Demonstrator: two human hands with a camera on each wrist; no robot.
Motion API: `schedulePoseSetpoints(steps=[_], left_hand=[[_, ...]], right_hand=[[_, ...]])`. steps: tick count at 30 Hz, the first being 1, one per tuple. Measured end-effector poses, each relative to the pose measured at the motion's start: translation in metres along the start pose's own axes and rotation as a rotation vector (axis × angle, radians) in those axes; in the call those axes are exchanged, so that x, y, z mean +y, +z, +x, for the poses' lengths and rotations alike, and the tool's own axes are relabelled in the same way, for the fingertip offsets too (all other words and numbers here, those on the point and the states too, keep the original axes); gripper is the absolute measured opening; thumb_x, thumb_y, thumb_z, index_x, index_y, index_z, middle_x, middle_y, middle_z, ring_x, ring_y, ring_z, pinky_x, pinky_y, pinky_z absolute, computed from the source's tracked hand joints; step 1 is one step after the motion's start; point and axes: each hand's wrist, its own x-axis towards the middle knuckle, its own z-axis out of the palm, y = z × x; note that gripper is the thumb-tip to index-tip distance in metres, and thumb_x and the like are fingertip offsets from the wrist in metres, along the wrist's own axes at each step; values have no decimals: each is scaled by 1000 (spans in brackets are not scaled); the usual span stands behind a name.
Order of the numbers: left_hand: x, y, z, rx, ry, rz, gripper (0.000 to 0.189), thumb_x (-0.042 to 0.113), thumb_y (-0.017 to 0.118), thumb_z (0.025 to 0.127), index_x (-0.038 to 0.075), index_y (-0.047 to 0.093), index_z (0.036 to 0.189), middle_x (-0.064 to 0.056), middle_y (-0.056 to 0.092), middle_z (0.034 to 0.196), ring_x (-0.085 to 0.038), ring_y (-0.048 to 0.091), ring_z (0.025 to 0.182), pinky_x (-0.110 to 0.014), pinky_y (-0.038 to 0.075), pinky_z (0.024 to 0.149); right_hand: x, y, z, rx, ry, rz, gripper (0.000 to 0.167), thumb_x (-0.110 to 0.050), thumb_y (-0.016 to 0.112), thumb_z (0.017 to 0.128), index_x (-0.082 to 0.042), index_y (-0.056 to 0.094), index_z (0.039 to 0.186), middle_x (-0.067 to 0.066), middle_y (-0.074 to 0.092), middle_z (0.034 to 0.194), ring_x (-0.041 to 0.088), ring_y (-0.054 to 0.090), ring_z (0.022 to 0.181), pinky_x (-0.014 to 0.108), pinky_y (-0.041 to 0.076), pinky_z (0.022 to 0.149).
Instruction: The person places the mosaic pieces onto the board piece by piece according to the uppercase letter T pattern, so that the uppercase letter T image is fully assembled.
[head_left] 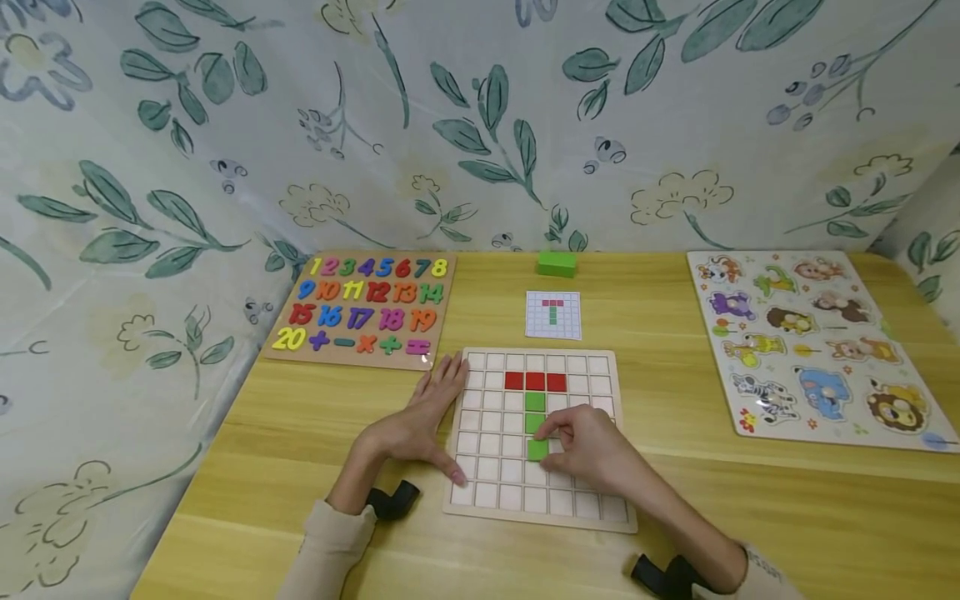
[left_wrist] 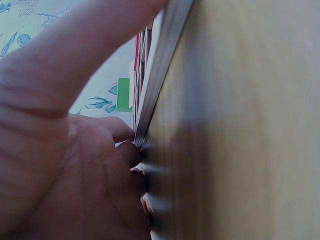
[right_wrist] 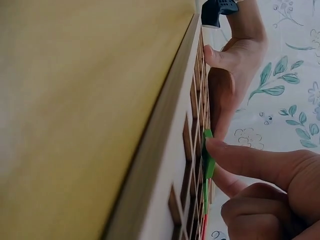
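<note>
A wooden grid board (head_left: 501, 498) lies on the table, with a row of red tiles (head_left: 535, 382) near its top and green tiles (head_left: 535, 402) in a column below their middle. My right hand (head_left: 592, 450) pinches the lowest green tile (right_wrist: 208, 155) between thumb and index finger; in the right wrist view it stands tilted above the grid's surface. With fingers spread, my left hand (head_left: 420, 425) rests along the board's left edge, the thumb on the lower-left part of the frame.
Above the board lies a pattern card (head_left: 552, 315) with a red and green T, and behind it a green block (head_left: 557, 264). A number puzzle (head_left: 360, 310) lies at the left, an animal puzzle (head_left: 817, 350) at the right. A floral cloth (head_left: 480, 192) hangs behind the table.
</note>
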Motion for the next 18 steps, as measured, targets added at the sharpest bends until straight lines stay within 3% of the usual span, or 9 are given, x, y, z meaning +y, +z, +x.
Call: schedulePoseSetpoints(steps=[10,18], left_hand=[[2,-2,0,-6,-5,7,154,39,100,64,6,-11,165,-12,-25,172,-32,-26,159,-59,-14,129],[1,-2,0,-8,-7,3,154,39,100,63,5,-12,165,-11,-26,172,-32,-27,158,-59,-15,128]], right_hand=[[-8,6,0,73,27,-61,24,-1,90,73,-14,79,90,-4,37,54,10,32,53,21,25,52],[-7,7,0,81,35,-74,26,-2,92,71,-15,80,90,-3,39,55,11,35,54,21,26,52]])
